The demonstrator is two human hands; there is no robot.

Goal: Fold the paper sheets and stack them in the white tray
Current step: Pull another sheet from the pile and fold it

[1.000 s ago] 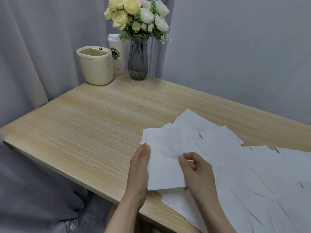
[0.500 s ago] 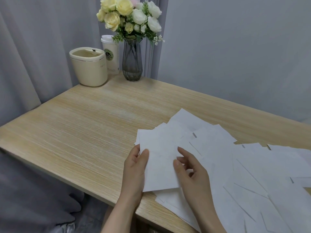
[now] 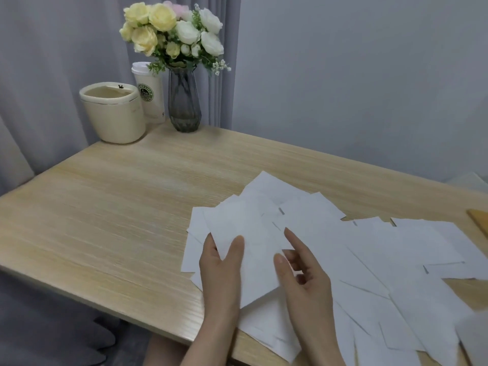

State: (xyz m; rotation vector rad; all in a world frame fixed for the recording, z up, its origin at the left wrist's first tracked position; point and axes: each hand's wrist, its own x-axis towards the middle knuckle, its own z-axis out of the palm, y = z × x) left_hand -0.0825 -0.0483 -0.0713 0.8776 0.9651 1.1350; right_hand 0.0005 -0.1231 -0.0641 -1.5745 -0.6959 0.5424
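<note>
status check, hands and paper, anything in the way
Left hand pinches top sheet. Right hand open over the paper pile. White tray not in view. Nothing blocking.

Single head-worn wide-angle cam, looking forward and down across the light wood-grain desk [image 3: 105, 220] from its near edge. Close to the scattered white paper sheets [image 3: 356, 254]; far corner, grey curtain [image 3: 39, 75] and wall further off. No second view.
</note>
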